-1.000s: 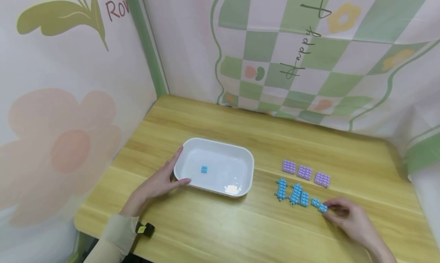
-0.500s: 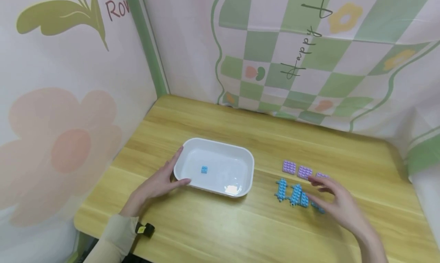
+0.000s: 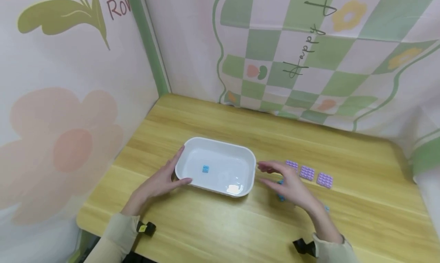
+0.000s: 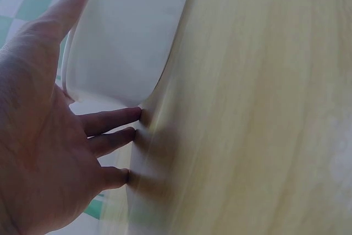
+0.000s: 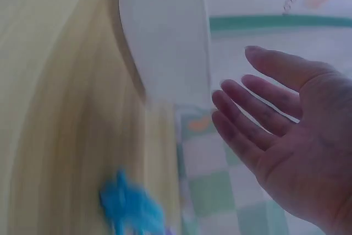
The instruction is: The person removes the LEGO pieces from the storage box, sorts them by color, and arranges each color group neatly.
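My left hand (image 3: 159,182) is at the left end of the white plastic tray (image 3: 220,141), thumb at its near rim and fingers along its side. In the left wrist view, three fingertips of that hand (image 4: 49,152) reach down beside the tray wall (image 4: 126,31). One small light-blue toy brick (image 3: 205,169) lies inside the tray. Just off the tray's right end hovers my right hand (image 3: 290,184), empty, its fingers loosely extended. Beneath it, blue toy pieces (image 3: 280,197) are mostly hidden; one blurred blue piece (image 5: 129,207) shows in the right wrist view.
Three purple studded bricks (image 3: 307,172) lie in a row on the wooden table (image 3: 223,224), behind the blue pieces. A bit of another blue brick (image 3: 327,208) shows past the right forearm. A patterned curtain (image 3: 268,45) hangs along the table's back edge.
My right hand has let go of a small blue brick at the right and moved left to beside the tray. The left hand and the tray have stayed in place.
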`<state>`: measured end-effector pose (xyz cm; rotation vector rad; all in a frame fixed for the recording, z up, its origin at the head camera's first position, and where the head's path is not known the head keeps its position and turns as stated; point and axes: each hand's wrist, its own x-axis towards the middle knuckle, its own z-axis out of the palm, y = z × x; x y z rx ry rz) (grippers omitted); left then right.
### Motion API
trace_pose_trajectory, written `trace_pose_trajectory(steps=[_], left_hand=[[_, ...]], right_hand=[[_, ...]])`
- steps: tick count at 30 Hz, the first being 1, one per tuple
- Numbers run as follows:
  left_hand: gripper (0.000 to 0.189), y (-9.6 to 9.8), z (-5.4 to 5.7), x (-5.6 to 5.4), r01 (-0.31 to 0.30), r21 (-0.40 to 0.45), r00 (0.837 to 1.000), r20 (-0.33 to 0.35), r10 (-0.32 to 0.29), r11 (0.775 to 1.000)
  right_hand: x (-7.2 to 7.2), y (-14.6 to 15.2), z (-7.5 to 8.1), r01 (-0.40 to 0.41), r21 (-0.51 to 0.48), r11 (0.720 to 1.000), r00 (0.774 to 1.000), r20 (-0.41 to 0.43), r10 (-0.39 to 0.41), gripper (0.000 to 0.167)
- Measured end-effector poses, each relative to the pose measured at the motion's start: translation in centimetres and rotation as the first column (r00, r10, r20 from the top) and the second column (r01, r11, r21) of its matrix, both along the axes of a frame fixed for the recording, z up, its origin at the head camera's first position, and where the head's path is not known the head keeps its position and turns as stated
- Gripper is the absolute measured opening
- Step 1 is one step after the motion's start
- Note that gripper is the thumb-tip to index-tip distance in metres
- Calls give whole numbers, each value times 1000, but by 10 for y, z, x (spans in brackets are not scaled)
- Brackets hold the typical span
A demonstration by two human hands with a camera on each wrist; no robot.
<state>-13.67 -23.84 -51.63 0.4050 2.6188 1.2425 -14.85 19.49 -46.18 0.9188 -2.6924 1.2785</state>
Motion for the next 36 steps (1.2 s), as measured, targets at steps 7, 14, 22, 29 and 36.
trace_pose_trajectory(steps=[7,14,22,29,36], left_hand=[[116,1,1,-2,6,4,1000,11,-6,1000],[117,2,3,-2,-2,3,1000,22,2,1000],[117,0,2,0,-13,3,999,40,13,1000],[116,-1,3,1,-4,-12,999,31,4,1000],[116,0,3,0,-11,-5,999,36,11,1000]], right_hand=[[-11,-46,0,-25,65,998,999,44,22,37],[-26,-83,-4,-123,68,990,990,77,118,36],[-48,-116,-26,-241,63,968,970,59,238,42],[-76,-137,-77,-276,196,941,961,50,272,51],[-81,-151,-92,-282,242,928,959,106,263,42]])
